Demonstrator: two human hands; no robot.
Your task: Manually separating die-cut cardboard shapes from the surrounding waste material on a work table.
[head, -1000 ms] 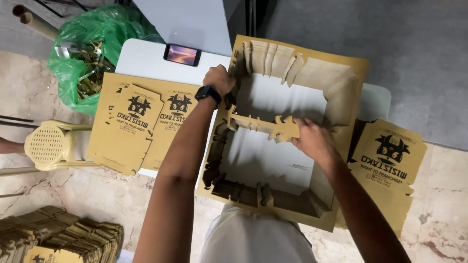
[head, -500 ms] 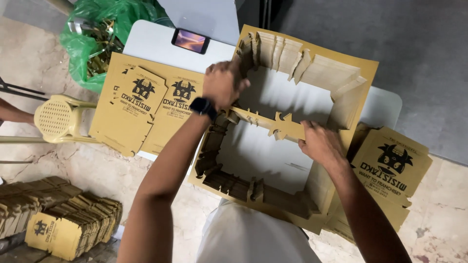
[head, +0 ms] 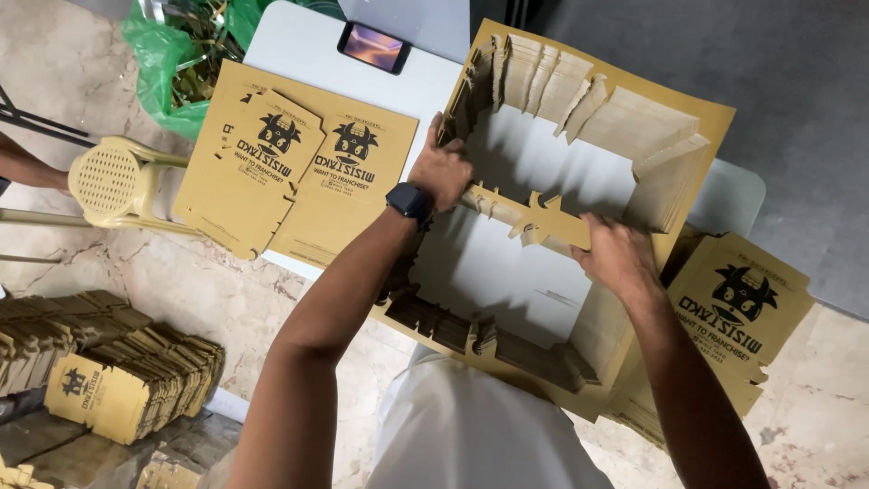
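A thick stack of tan die-cut cardboard waste frames (head: 688,118) lies on a white table (head: 299,54), with two large cut-out windows. My left hand (head: 444,167), wearing a black wristwatch, grips the left end of the jagged cardboard strip (head: 534,217) that crosses the middle of the frame. My right hand (head: 620,258) holds the right end of that same strip. Both hands are closed on it.
Printed tan box blanks (head: 299,167) lie left of the frame, more (head: 738,312) at the right. A phone (head: 374,47) rests at the table's far edge. A green bag of scraps (head: 167,54), a yellow plastic stool (head: 118,181) and stacked blanks on the floor (head: 109,371) stand left.
My left hand has slid from the frame's left wall down onto the strip's left end. The camera view has shifted slightly; my right hand stays on the strip.
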